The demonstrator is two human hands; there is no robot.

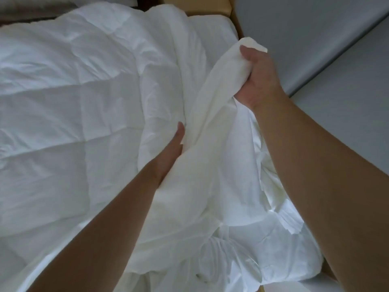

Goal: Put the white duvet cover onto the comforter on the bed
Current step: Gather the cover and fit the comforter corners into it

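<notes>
- Duvet cover (210, 186), smooth thin white cloth, hangs bunched and crumpled between the two arms at the near right side of the bed (214, 36). Its lower folds are heaped at the edge of the mattress.
- Beside and under it the comforter (63, 91) is spread over the bed. It is thicker than the cover, white, and stitched into puffy squares, with its right edge rumpled up against the cover.
- The right hand (259, 79) is raised, its fingers curled tight round a gathered handful of the cover, and a tuft sticks out above the fist.
- The left hand (170, 154) is lower, with its thumb lying along a fold of the cover. Its fingers are hidden under the cloth, so it seems to hold that fold between thumb and fingers.
- Step in hand, as I judge it: sorting the cover out to find its opening or a corner. None of the comforter looks to be inside it yet, so the task is at an early stage.
- The next move calls for shaking the bunch loose and finding the open hem. A corner of the cover must then be matched to a corner of the comforter, and the two white layers must not be confused.
</notes>
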